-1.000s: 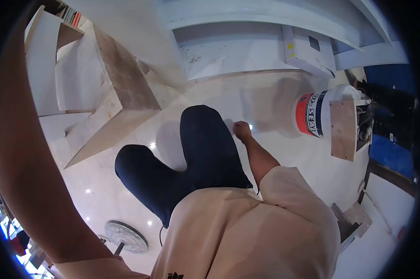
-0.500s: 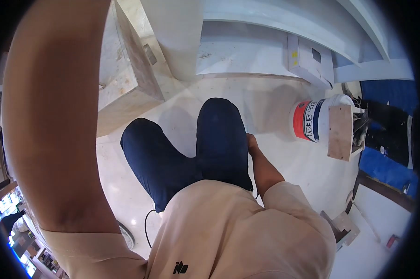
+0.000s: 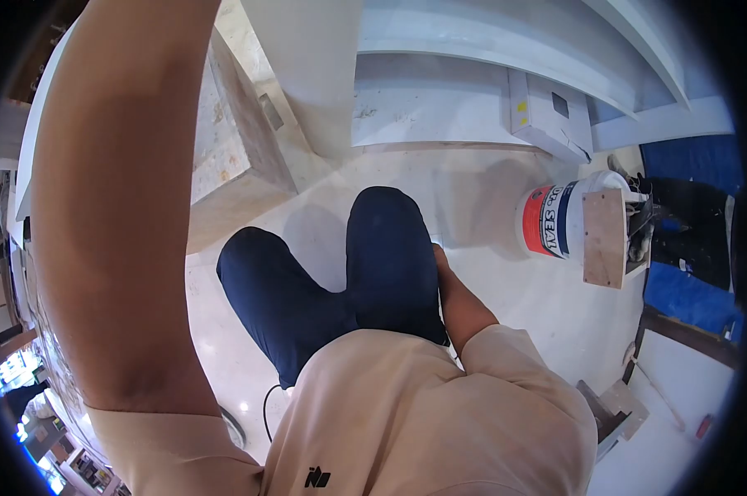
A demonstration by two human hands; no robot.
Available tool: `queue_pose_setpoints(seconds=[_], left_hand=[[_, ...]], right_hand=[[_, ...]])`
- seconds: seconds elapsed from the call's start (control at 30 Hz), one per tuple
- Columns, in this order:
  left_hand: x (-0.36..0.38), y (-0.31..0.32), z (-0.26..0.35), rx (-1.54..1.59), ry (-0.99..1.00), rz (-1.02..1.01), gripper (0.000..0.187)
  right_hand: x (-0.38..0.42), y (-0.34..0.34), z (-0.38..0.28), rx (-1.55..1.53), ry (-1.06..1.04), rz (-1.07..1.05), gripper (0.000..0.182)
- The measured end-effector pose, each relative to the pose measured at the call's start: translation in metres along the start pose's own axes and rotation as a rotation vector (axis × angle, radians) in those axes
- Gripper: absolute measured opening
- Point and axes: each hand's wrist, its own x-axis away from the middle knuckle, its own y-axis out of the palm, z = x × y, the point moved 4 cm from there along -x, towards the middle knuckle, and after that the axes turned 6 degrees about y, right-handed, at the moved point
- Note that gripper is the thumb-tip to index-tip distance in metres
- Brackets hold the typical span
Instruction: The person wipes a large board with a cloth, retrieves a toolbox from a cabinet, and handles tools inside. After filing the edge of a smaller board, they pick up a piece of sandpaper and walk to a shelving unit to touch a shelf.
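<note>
My left arm stretches up along the left side of the view, and its hand lies beyond the top edge. My right hand (image 3: 441, 259) is down beside my right knee in dark trousers (image 3: 387, 256). Only the wrist and the back part of that hand show; the fingers are hidden behind the leg, so what they hold or touch does not show. A small pale bit is visible just above the hand, too small to name. Below both knees is the pale floor (image 3: 489, 289).
A white bucket (image 3: 547, 220) with a red and blue label stands on the right, with a wooden board (image 3: 605, 240) against it. White shelving (image 3: 440, 99) with a white box (image 3: 549, 116) is ahead. A stained wooden block (image 3: 245, 140) stands front left. A black cable (image 3: 266, 413) runs by my left hip.
My raised left arm has shifted slightly to the right in view. The surroundings and my knees sit a little lower in the picture. My right arm stays by the knee.
</note>
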Motion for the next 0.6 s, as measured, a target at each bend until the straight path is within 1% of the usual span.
queue_pose_setpoints(seconds=[0.07,0.17,0.27,0.37,0.47,0.57,0.6], left_hand=[[0.000,0.000,0.000,-0.002,0.003,-0.002,0.063],[-0.003,0.001,0.000,-0.005,0.009,-0.001,0.062],[-0.005,0.004,-0.003,-0.012,0.011,-0.001,0.061],[-0.007,0.005,-0.002,-0.017,0.012,0.003,0.060],[-0.010,0.007,-0.003,-0.019,0.012,0.001,0.059],[-0.013,0.009,-0.002,-0.024,0.020,0.003,0.058],[-0.013,0.009,-0.002,-0.025,0.021,0.003,0.058]], right_hand=[[0.021,-0.009,-0.030,0.244,-0.037,-0.007,0.032],[0.026,-0.011,-0.031,0.342,-0.033,0.028,0.034],[0.050,-0.019,-0.049,0.191,0.100,-0.024,0.033],[0.027,-0.006,-0.007,-0.076,0.095,-0.019,0.033],[0.029,-0.003,-0.012,0.192,0.069,-0.022,0.038],[0.041,0.002,-0.026,-0.061,0.320,-0.090,0.043],[0.039,0.005,-0.026,-0.073,0.283,-0.088,0.044]])
